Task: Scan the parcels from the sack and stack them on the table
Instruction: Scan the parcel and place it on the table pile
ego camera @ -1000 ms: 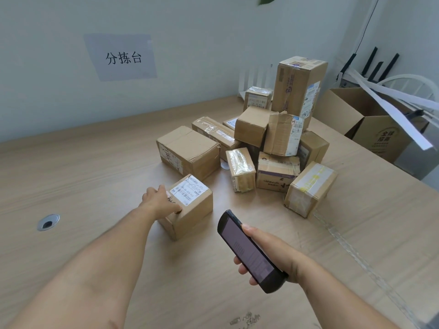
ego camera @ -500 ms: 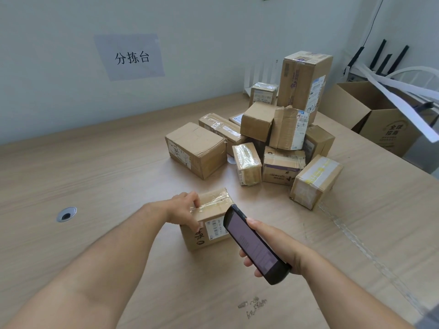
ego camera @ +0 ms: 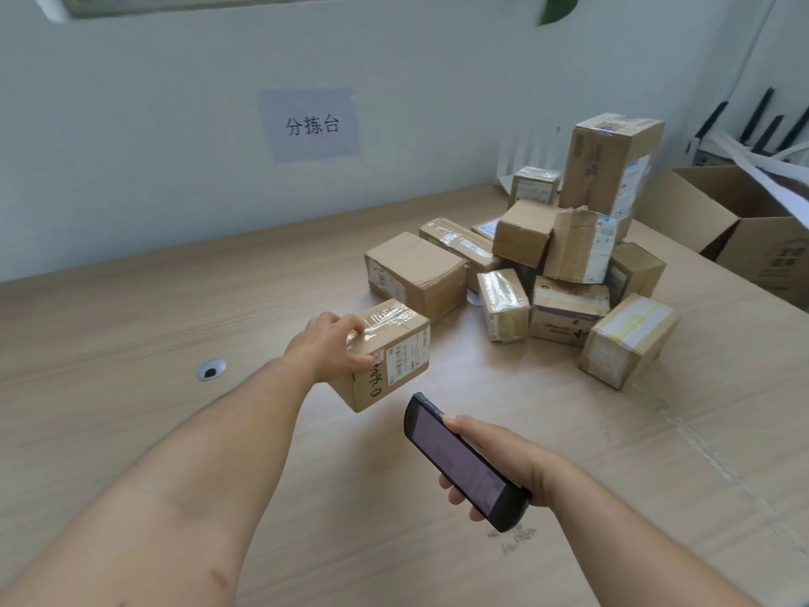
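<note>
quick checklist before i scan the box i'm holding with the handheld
1. Grip on the parcel: left hand wraps its left end, fingers over the taped top. ok
2. Label facing you: the barcode label is on the near side, uncovered. ok
3. Scanner held: right hand grips it, screen up. ok
4. Scanner aimed at the label: its top end points toward the parcel, exact aim unclear. cannot tell
5. Screen ready: text too blurred to read. cannot tell
6. Free room on the table beside the pile. ok

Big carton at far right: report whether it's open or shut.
Open: the big carton's top flaps stand raised, showing its dark interior; contents cannot be told.
</note>
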`<state>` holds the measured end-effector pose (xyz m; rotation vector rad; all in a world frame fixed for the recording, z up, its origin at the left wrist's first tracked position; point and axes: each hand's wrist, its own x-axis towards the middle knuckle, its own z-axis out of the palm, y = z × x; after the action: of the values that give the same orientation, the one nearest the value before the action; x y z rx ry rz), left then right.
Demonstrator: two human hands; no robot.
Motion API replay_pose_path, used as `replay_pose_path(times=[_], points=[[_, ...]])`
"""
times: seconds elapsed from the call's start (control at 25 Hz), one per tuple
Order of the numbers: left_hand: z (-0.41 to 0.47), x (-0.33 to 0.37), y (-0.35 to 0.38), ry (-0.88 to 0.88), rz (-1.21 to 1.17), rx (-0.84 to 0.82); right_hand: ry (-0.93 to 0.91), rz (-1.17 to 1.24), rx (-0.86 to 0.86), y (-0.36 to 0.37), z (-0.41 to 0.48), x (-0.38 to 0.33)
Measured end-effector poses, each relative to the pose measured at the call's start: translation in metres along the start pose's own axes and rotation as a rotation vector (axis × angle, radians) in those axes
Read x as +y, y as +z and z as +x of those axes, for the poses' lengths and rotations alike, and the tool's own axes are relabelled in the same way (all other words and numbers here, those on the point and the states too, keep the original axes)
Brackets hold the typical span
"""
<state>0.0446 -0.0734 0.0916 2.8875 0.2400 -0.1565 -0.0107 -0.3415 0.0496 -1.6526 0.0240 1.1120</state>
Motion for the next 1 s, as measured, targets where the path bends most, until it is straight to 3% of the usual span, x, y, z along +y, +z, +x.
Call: replay_pose_path(times=[0.32, 1.0], points=[[-0.052, -0.065, -0.028, -0.083, 0.014, 0.063, 0.007, -0.113, -0.108, 0.064, 0.001, -0.011], [-0.175, -0.200, -0.038, -0.227, -0.039, 0.105, -0.031, -0.266, -0.155, 0.212, -0.010, -0.026]])
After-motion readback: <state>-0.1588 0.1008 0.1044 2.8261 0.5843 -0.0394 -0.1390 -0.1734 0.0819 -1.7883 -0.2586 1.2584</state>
